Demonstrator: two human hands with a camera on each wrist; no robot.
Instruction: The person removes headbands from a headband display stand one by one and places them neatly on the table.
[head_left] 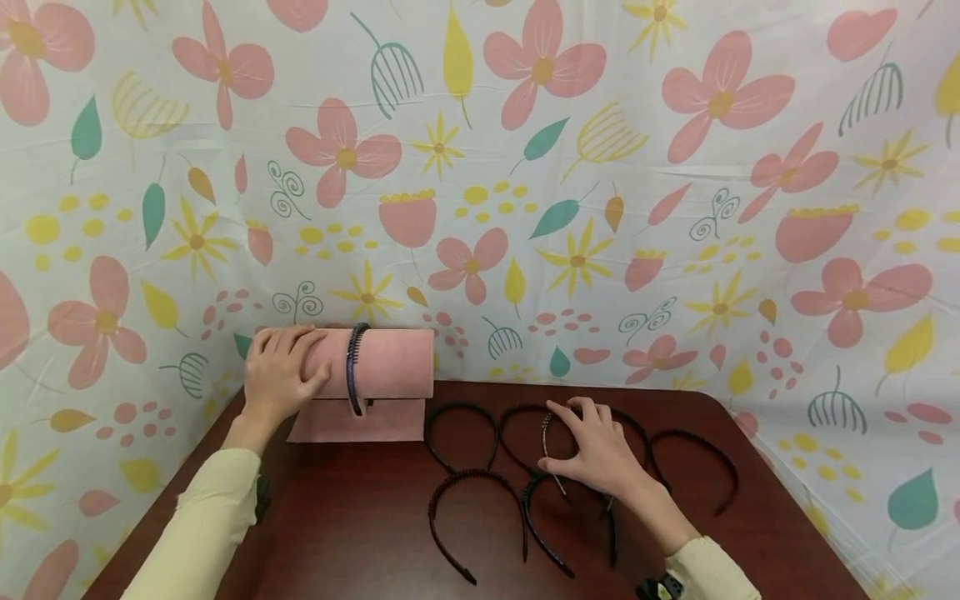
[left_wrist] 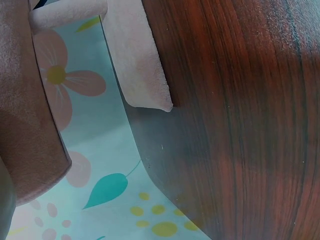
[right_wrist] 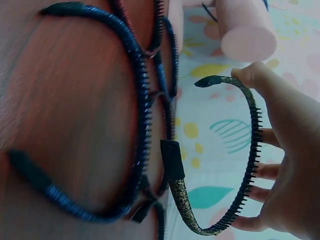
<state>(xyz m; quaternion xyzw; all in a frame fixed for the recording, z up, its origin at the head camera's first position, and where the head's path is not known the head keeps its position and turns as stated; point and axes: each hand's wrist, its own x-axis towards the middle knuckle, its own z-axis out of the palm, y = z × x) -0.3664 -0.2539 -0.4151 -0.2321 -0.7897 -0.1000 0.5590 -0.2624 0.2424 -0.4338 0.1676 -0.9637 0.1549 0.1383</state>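
A pink, plush-covered headband stand (head_left: 397, 358) has a roll on a flat base (head_left: 401, 421) at the table's back left. My left hand (head_left: 277, 371) grips the roll's left end, fingers over the top and thumb in front. A dark, toothed headband (head_left: 351, 367) circles the roll near its middle. Over the headbands on the right, my right hand (head_left: 596, 446) holds a gold glitter headband (right_wrist: 182, 202) with dark tips. In the right wrist view, the thumb presses near one tip and the fingers lie behind its toothed curve. The left wrist view shows the roll (left_wrist: 30, 125) and base (left_wrist: 137, 60).
Several dark headbands lie on the brown table (head_left: 337, 517), among them a reddish-brown one (head_left: 432, 508) in front and a black one (head_left: 731, 467) at the far right. A glittery blue headband (right_wrist: 139, 115) appears close in the right wrist view. A flowered cloth (head_left: 465, 183) hangs behind.
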